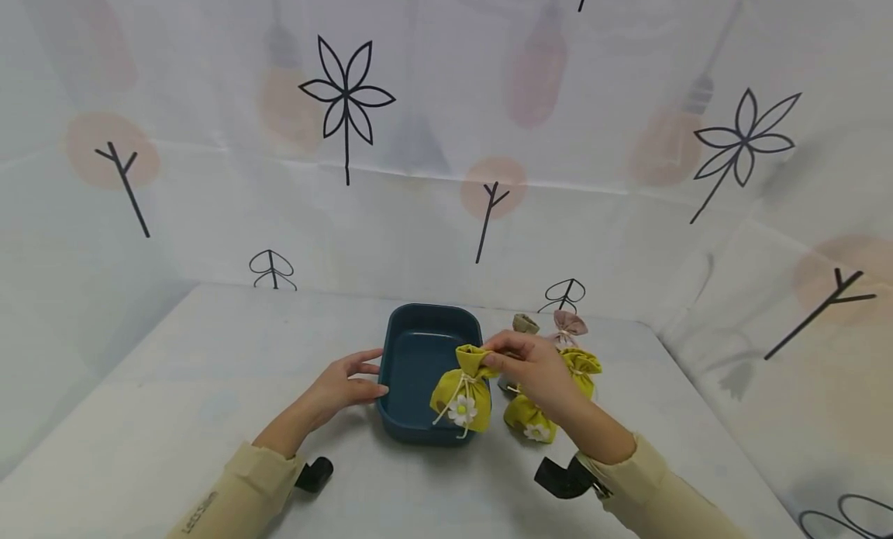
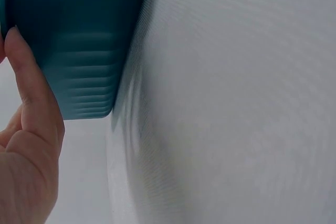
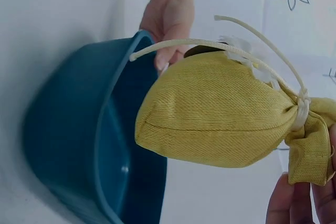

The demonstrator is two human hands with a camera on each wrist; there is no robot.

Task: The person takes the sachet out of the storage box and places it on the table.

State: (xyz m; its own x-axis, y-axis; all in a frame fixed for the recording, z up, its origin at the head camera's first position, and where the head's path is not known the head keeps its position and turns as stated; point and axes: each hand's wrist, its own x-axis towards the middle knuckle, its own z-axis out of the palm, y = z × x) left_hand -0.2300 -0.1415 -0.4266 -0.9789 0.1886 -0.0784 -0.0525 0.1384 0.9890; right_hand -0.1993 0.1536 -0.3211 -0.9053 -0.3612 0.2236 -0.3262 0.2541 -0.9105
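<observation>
A blue rectangular bin [image 1: 425,434] stands on the white table. My left hand [image 1: 345,384] holds its left side, the thumb at the rim and the other fingers spread along that side. My right hand [image 1: 533,368] pinches the gathered top of a yellow drawstring pouch [image 3: 220,114] with a white flower and cream cord. The pouch hangs over the bin's right front part, its body clear of the hand. Just right of the bin, beneath and behind the right hand, lie more yellow pouches [image 1: 533,430], one with a white flower; the hand partly hides them.
Behind the right hand are a pink pouch [image 1: 568,327] and a grey-green pouch [image 1: 525,323], both partly covered. A white printed curtain [image 1: 418,236] rises along the table's back and sides. Black wrist mounts [image 1: 561,477] hang beside the sleeves, near the tabletop.
</observation>
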